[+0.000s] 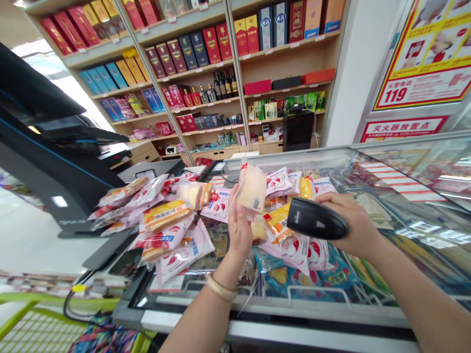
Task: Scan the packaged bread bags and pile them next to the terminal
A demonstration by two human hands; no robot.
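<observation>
In the middle of the head view my left hand (240, 228) is closed on a wrapped bread slice pack (253, 185), raised so that its barcode side faces me. My right hand (348, 218) grips a black barcode scanner (316, 218), its head turned left toward the pack and a little apart from it. Below and around both hands, packaged breads lie on the glass freezer top (371, 206). A yellow-labelled bread pack (277, 220) rests just under the scanner. To the left is a heap of pink and white bread packs (184, 250), with an orange-labelled pack (165, 215) on it.
A dark checkout terminal (40, 162) stands on the white counter (40, 250) at the left. A green shopping basket (33, 323) sits low at the left, with black cables (69, 304) hanging beside it. Shelves of boxed goods (198, 49) line the back wall.
</observation>
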